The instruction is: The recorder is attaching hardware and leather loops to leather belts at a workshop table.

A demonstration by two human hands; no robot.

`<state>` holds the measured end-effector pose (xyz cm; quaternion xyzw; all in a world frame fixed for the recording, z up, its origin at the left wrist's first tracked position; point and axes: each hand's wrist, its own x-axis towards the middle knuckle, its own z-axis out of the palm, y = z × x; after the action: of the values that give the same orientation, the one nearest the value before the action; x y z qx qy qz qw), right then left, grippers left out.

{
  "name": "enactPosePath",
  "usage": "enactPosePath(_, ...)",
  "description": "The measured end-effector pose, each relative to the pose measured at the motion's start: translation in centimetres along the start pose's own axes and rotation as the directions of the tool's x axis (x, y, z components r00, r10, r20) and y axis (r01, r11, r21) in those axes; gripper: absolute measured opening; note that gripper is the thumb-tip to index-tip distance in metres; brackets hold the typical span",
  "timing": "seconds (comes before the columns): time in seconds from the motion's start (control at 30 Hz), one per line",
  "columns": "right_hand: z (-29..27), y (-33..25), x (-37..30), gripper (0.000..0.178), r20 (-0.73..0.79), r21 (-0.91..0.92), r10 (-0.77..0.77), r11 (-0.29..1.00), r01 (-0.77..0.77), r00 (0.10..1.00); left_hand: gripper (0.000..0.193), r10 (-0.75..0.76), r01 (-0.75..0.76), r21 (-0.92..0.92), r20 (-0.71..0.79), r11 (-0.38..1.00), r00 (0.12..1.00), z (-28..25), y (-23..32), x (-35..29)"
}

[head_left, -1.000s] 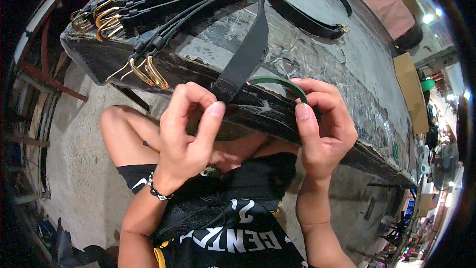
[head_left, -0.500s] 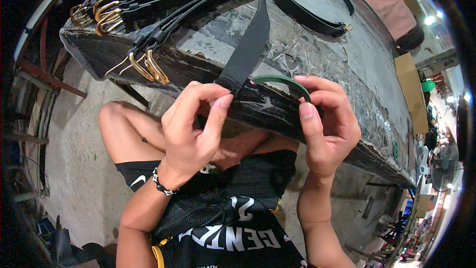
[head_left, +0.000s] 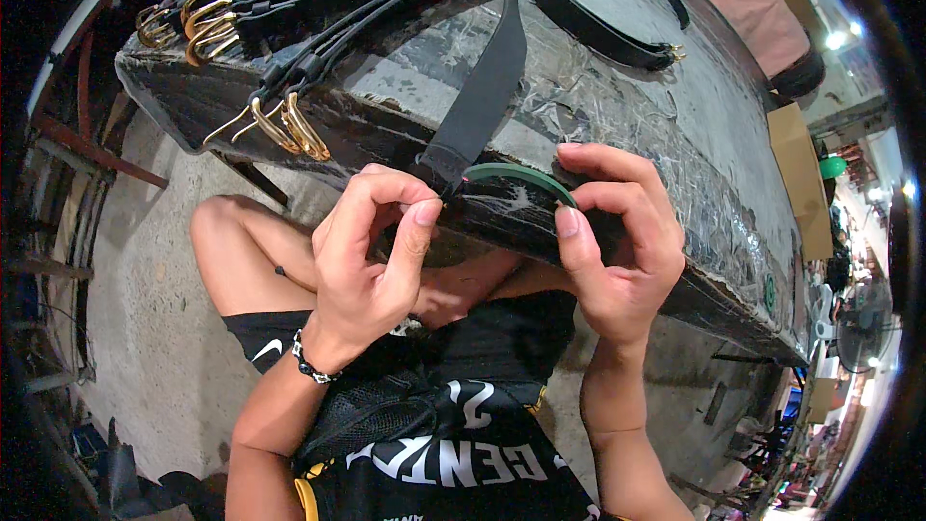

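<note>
A black belt hangs over the table's near edge, and its loose end reaches my left hand. Thumb and forefinger of that hand are pinched on dark material at the belt's end; the exact grip is partly hidden. My right hand holds a thin green strip between thumb and fingers. The strip is bent into a low arch, its far end, with a small pinkish tip, lying close beside the belt end. Whether the two touch I cannot tell.
More black belts with gold buckles lie bunched at the table's left, some buckles overhanging the edge. One curved belt rests farther back. The table has a worn, plastic-covered top. A fan stands at far right.
My right hand has moved left and slightly down with the green strip, bringing its tip nearer the belt end. The left fingers have shifted slightly down and left, showing more of that end.
</note>
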<state>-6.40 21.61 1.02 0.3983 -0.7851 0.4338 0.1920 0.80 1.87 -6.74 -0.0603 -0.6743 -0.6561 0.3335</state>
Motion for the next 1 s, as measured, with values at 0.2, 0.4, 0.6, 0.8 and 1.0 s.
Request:
enactPosePath(0.2,0.45,0.05,0.13,0.01,-0.039,-0.04,-0.035,0.999,0.034,0.999,0.006,0.023,-0.023,0.032,-0.017,0.999,1.0,0.06,-0.06,0.06)
enactPosePath(0.4,0.48,0.03,0.19,0.011,-0.031,-0.058,-0.046,0.997,0.045,0.998,0.006,0.023,-0.023,0.03,-0.01,0.999,1.0,-0.04,0.05,0.11)
enactPosePath(0.6,0.55,-0.07,0.24,0.011,-0.029,-0.058,-0.035,0.998,0.034,0.999,0.006,0.021,-0.022,-0.005,-0.013,1.0,1.0,0.04,0.09,0.11)
enactPosePath(0.8,0.6,-0.13,0.23,0.012,-0.032,-0.079,-0.037,0.996,0.035,0.999,0.006,-0.002,0.002,-0.021,0.011,1.0,1.0,-0.04,0.07,0.0)
enactPosePath(1.0,0.67,-0.13,0.23,0.012,-0.02,-0.111,-0.044,0.993,0.042,0.999,0.006,-0.009,0.009,-0.038,-0.002,0.999,1.0,-0.05,0.1,-0.05)
